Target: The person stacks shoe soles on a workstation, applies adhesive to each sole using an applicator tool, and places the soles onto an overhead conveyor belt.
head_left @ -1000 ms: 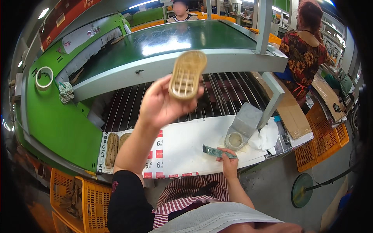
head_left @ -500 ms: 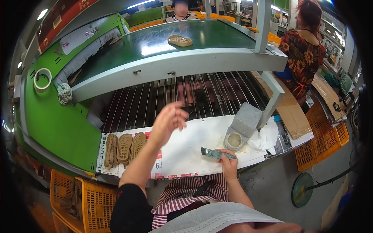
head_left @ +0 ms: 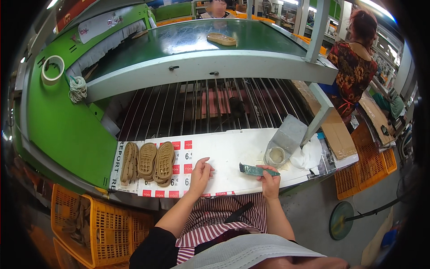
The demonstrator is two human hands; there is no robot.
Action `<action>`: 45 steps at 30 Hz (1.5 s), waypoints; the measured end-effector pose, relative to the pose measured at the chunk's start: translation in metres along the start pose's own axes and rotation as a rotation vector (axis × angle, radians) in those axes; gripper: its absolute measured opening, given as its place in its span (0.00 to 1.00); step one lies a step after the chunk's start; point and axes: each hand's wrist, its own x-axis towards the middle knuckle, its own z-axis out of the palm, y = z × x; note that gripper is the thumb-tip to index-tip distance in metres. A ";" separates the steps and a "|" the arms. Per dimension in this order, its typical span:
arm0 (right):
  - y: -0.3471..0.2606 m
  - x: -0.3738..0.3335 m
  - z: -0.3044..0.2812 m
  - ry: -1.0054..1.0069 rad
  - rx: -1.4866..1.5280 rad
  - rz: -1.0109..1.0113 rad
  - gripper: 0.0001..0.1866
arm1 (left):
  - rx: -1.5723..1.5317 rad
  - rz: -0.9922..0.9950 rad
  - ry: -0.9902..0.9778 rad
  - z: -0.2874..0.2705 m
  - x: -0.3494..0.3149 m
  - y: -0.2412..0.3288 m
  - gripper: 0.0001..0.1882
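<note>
Three tan ridged rubber soles (head_left: 150, 162) lie overlapped at lower left of centre on a white paper sheet (head_left: 224, 157) edged with red square labels. Just right of them the left hand (head_left: 200, 174) rests palm down, fingers loosely spread, holding nothing. At centre right the right hand (head_left: 270, 179) pinches a flat grey-green brush (head_left: 255, 170) beside a round glue pot (head_left: 275, 156). Up top, one further sole (head_left: 221, 39) sits on the dark green conveyor belt (head_left: 179, 40). At left, a tape roll (head_left: 52, 70) and coiled string (head_left: 78, 88) lie on the green panel (head_left: 62, 130); orange mesh crates (head_left: 96, 224) occupy the lower left.
</note>
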 end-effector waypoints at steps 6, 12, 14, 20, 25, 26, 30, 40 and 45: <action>0.001 0.000 0.001 0.011 0.006 0.002 0.09 | -0.028 -0.013 -0.008 -0.001 -0.001 -0.001 0.17; 0.000 -0.001 0.001 0.008 0.031 0.011 0.09 | -0.028 -0.021 -0.015 0.000 -0.001 -0.003 0.17; 0.000 -0.001 0.000 -0.007 0.034 0.009 0.09 | -0.018 -0.030 -0.014 -0.001 -0.001 -0.004 0.17; 0.003 0.000 -0.004 -0.020 0.029 0.007 0.08 | -0.034 -0.047 -0.006 0.001 0.000 -0.003 0.17; 0.003 0.000 -0.004 -0.021 0.029 0.009 0.09 | -0.018 -0.040 -0.010 0.001 0.000 -0.004 0.17; 0.003 0.000 -0.005 -0.017 0.029 0.009 0.09 | -0.012 -0.036 -0.011 0.001 0.000 -0.004 0.17; 0.002 -0.001 -0.004 -0.027 0.024 0.014 0.09 | -0.020 -0.034 -0.013 0.000 0.000 -0.006 0.17; 0.002 -0.001 -0.003 -0.029 0.033 0.007 0.09 | -0.012 -0.042 -0.011 0.001 0.000 -0.003 0.16; 0.001 -0.002 -0.002 -0.019 0.038 0.013 0.09 | -0.015 -0.043 -0.011 0.000 -0.001 -0.004 0.16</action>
